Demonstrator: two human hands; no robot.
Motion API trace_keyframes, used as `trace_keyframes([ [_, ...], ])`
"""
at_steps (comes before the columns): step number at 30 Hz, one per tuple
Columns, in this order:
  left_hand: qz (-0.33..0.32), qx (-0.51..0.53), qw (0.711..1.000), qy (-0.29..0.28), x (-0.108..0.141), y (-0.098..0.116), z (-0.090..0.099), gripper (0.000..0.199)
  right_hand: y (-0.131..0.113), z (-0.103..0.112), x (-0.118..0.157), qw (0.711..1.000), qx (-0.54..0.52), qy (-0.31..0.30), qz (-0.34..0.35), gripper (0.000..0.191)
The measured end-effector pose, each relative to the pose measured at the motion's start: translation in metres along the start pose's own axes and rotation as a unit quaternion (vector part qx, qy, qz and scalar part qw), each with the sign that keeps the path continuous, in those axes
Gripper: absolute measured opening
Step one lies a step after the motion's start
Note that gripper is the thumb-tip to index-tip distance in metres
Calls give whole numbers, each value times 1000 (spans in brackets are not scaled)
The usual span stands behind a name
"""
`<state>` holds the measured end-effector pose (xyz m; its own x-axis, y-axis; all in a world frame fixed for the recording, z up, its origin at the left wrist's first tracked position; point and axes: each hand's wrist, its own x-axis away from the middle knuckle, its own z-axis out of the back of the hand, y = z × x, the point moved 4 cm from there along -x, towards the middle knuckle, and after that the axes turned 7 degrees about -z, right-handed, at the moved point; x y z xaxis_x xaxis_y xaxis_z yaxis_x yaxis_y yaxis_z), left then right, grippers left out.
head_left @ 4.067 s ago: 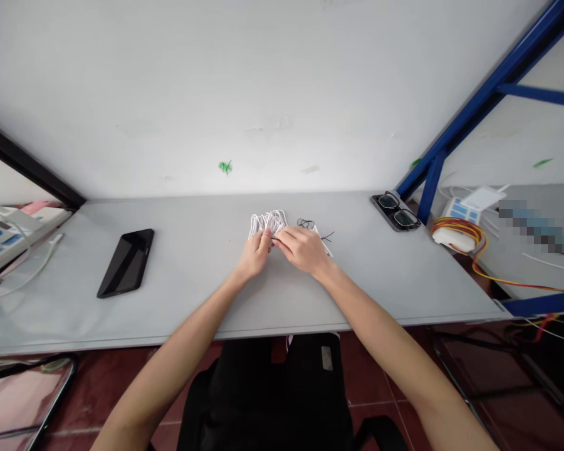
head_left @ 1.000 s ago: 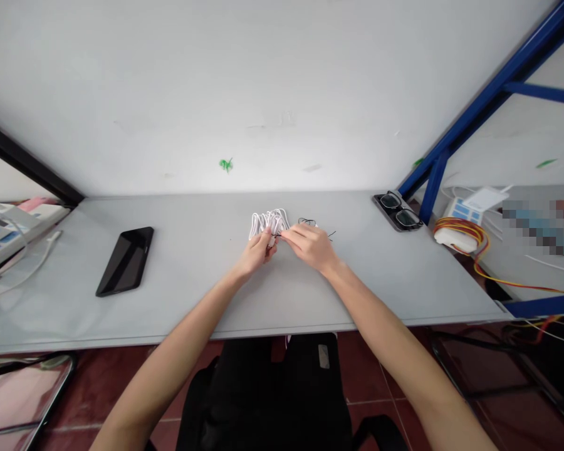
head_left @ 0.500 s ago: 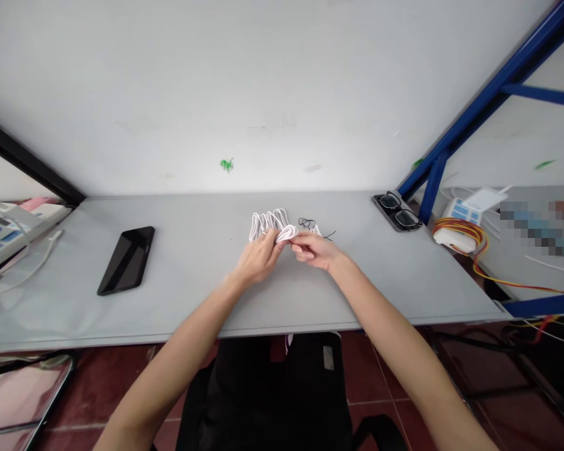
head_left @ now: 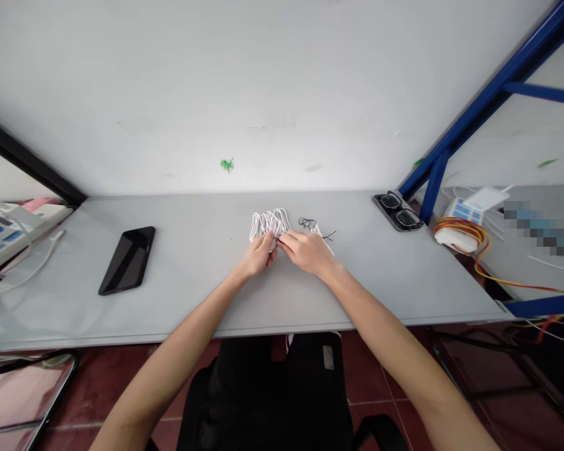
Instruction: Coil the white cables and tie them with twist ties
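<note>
My left hand is closed around a coiled white cable, whose bundle stands up between thumb and fingers. A thin black twist tie crosses that bundle, and my right hand pinches it from the right side. Just behind the hands, several coiled white cables lie side by side on the grey table. More white cable shows past my right hand, partly hidden by it. Loose black twist ties lie beside it.
A black phone lies on the table at left. Glasses rest on a dark flat case at right, near a blue metal frame. Beyond it are a white power strip and a red-yellow wire coil. A white wall stands behind.
The white cable coil has turned from lying sideways between my hands to upright in my left hand. My right hand has moved left and rolled over onto the black twist tie.
</note>
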<state>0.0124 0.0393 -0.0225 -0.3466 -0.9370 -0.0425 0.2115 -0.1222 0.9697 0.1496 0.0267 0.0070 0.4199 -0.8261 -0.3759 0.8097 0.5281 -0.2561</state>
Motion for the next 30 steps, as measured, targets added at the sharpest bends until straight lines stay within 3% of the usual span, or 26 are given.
trace_keyframes([
  [3,-12,4,1000,-22,1,2,-3,54,3,1,0,999,-45,0,-15,28],
  [6,-74,-59,996,-10,4,11,-1,52,8,0,-2,970,-226,-31,-82,30],
  [8,-135,-141,981,2,7,20,3,48,10,-4,-4,913,-384,-61,-124,33],
  [10,-175,-219,960,-4,10,26,6,42,10,-10,-5,836,-513,-93,-169,33],
  [13,-193,-292,937,-10,13,30,7,35,10,-20,-5,728,-625,-127,-253,30],
  [15,-198,-303,932,3,13,32,6,34,11,-23,-4,697,-645,-140,-282,29],
  [17,-188,-276,942,10,12,32,4,36,12,-22,-4,724,-614,-138,-283,29],
  [20,-146,-196,970,9,9,28,1,42,14,-14,-4,807,-527,-81,-252,34],
  [22,-120,-148,981,23,7,24,2,45,14,-9,-4,841,-487,-39,-230,34],
  [26,-90,-107,990,27,5,16,4,50,16,-9,-3,853,-469,-16,-227,35],
  [30,-79,-95,992,-24,6,13,-4,54,23,-14,-3,832,-490,-14,-258,37],
])
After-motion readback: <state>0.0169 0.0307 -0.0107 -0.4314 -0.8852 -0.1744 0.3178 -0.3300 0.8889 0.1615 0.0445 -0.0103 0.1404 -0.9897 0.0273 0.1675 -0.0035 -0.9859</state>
